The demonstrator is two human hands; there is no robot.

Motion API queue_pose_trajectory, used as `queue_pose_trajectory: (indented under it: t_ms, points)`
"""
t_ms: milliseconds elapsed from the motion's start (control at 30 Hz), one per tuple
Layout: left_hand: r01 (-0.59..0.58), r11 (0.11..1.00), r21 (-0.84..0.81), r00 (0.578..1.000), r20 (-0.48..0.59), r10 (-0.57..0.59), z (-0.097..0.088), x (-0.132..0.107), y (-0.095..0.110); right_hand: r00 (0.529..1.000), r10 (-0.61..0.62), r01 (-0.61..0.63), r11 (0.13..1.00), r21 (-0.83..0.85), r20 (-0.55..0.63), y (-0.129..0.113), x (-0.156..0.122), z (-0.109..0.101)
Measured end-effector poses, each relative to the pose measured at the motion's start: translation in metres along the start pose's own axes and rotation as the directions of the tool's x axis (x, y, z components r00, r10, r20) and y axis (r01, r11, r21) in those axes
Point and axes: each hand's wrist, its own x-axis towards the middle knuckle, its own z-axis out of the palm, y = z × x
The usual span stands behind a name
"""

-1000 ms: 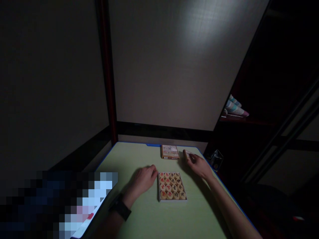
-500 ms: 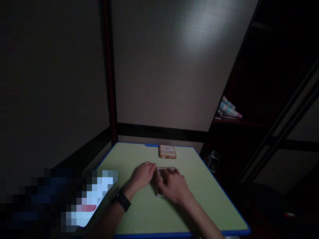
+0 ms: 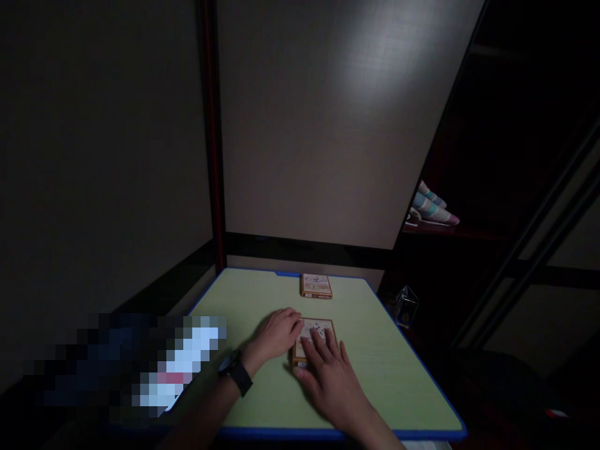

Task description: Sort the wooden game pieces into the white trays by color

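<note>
A flat printed box with an orange border and small dark marks on top lies on the pale green table, between my hands. My left hand, wearing a dark wristwatch, is at the box's upper left corner, its fingers bent together against the edge; its thumb is hidden. My right hand lies spread over the box, fingertips on the top face and thumb by the front edge. Farther back, a second similar box rests near the table's far edge, apart from both hands.
The table has a blue rim and stands against a panelled wall. A blurred-out bright screen is at the left. To the right are striped cloth items on a shelf and a shiny packet beside the table.
The near box now shows its orange-bordered printed top, where pale edges showed before. My right fingers have gone from bent to spread, and that hand has drawn slightly nearer.
</note>
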Motion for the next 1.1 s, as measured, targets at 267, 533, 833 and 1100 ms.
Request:
queue_pose_trajectory:
  t_ms: [267,533,833,1100]
  points:
    - [-0.004,0.999,0.035,1.0,-0.024,0.005,0.029,-0.007,0.02,0.997,0.054,-0.053,0.998,0.028,-0.049,0.036,0.039,-0.015]
    - [-0.009,0.987,0.158,1.0,-0.014,0.011,0.055,-0.009,0.01,0.998,0.035,-0.037,0.998,0.051,0.049,0.05,0.042,0.008]
    - [0.033,0.998,-0.044,0.999,-0.019,-0.034,0.032,-0.008,0.017,0.978,0.159,-0.108,0.94,0.324,-0.136,0.058,0.044,0.009]
    - [0.526,0.364,-0.769,0.794,0.29,-0.534,-0.001,-0.03,0.032,0.878,0.467,-0.354,0.486,0.799,0.105,0.065,0.029,-0.024]
